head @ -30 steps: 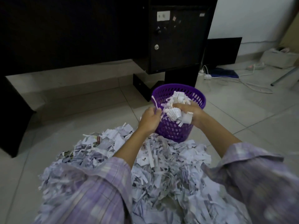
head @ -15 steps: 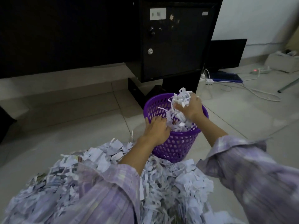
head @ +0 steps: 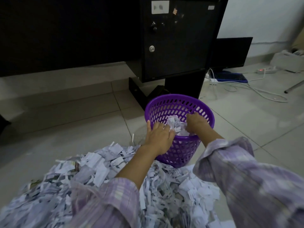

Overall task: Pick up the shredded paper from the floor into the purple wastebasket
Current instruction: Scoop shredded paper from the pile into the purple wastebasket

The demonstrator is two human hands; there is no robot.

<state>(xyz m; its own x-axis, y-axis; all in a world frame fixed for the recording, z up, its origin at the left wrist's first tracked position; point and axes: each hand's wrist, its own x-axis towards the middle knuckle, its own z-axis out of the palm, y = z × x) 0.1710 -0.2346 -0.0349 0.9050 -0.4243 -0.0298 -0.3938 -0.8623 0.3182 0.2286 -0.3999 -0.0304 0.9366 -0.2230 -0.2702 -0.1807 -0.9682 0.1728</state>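
Paper: a wide heap of shredded paper (head: 102, 175) lies on the floor in the near part of the view, its far edge touching the foot of the basket; the strips point every way, so the heap has no single long axis.
Paper in basket: a smaller wad (head: 176, 127) sits inside the basket, below the rim, between the two hands.
Basket: a purple wastebasket (head: 181, 150) stands upright on the floor just beyond the heap, mouth up, its wall pierced with slots.
Left hand: the left hand (head: 158, 137) lies palm down over the near left rim, fingers fairly straight and spread, fingertips reaching into the mouth and touching the wad; it clasps nothing that shows.
Right hand: the right hand (head: 195, 123) reaches inside from the right, back of the hand up, fingers bent down into the wad; whether they grip paper or only press on it I cannot tell.
Sleeves: both forearms come from loose lilac checked sleeves (head: 246, 170), blurred at the bottom of the view.
Floor: pale tiles (head: 74, 122) with dark grout lines.
Room: a black cabinet (head: 177, 38) with a round lock stands behind the basket; right of it a white wall, white cables (head: 256, 91) trailing over the tiles, and a blue flat thing (head: 230, 77) near the wall. The light is dim.
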